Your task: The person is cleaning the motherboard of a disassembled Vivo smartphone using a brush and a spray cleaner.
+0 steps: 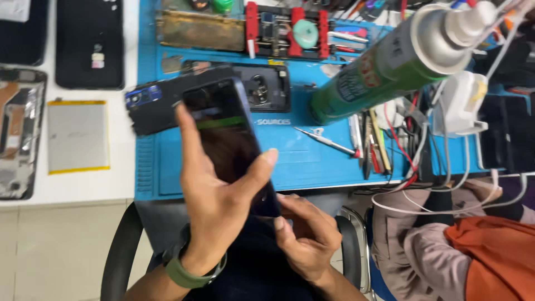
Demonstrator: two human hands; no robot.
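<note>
My left hand (214,195) grips a dark smartphone (223,131) from the side, thumb across its glossy screen, tilted over the blue work mat (312,161). My right hand (304,231) holds the phone's lower end, fingers curled against its edge. A black phone back cover with a blue camera strip (150,103) lies on the mat just behind the phone. Another dark phone body (267,83) lies beyond it.
A green and silver spray can (390,61) lies across the mat's right. Tweezers, screwdrivers and cables (373,142) crowd beside it. A red clamp jig (284,30) sits at the back. A flat battery (77,136) and opened phones (19,134) lie on the white table left.
</note>
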